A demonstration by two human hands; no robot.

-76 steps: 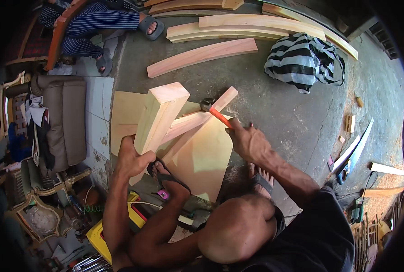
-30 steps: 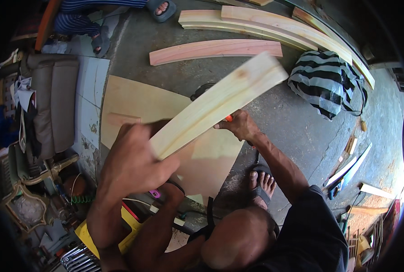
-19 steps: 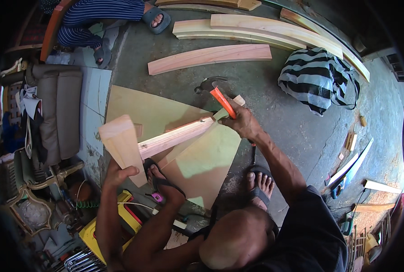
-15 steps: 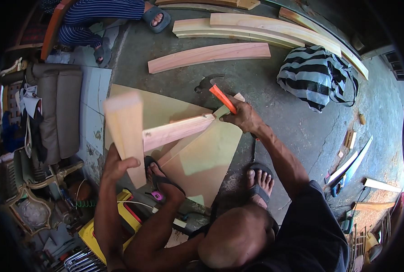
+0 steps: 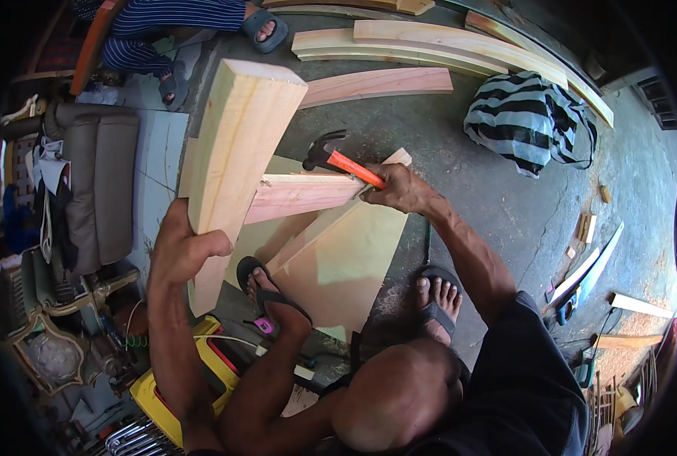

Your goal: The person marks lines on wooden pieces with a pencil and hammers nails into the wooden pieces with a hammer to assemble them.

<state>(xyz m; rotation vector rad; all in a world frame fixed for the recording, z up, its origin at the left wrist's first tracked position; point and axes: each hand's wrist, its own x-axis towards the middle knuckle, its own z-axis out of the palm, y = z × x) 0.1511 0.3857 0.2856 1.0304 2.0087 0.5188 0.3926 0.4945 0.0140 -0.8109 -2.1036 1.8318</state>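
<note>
My left hand is wrapped round a thick pale wooden board, held raised and tilted at the left. A pinkish crosspiece runs from this board to a second long board on the right, the three forming one frame. My right hand grips the orange handle of a claw hammer, its dark head pointing up and left. That same hand is at the joint of the crosspiece and the second board; whether its fingers also grasp the wood is hidden.
Beneath the frame lies a thin brown sheet, my sandalled feet beside it. Loose planks and a striped bag are farther off. A handsaw rests at right, a yellow toolbox at lower left. Another person's legs show top left.
The left board has risen and swung up and right, lifting the frame's near end. The hammer has tipped left, bringing its head into clearer view, while my right hand has shifted only slightly.
</note>
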